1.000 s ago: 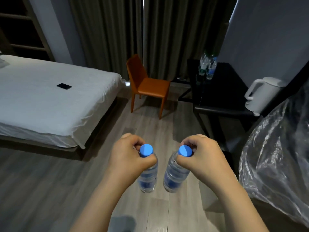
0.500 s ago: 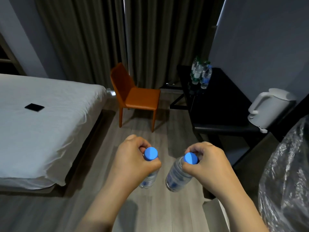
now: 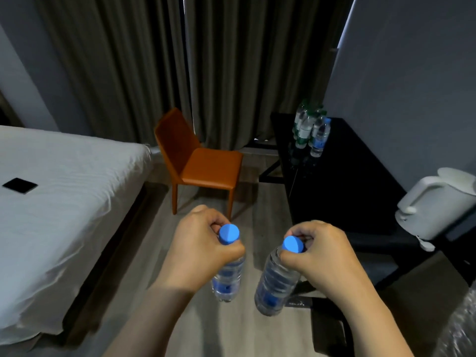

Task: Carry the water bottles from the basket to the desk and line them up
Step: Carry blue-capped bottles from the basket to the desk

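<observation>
My left hand grips a clear water bottle with a blue cap by its neck. My right hand grips a second blue-capped bottle the same way, tilted a little to the left. Both bottles hang over the wooden floor in front of me. Ahead on the right stands the black desk. Several water bottles stand clustered at its far end by the wall. The basket is not in view.
An orange chair stands by the curtains, left of the desk. A white kettle sits at the desk's near right end. A bed with a dark phone fills the left. Clear plastic shows at the bottom right.
The desk, chair and kettle have drawn closer and larger as I walk forward. The bed has slid left and the plastic at the right has mostly left the view. Both hands still hold their bottles.
</observation>
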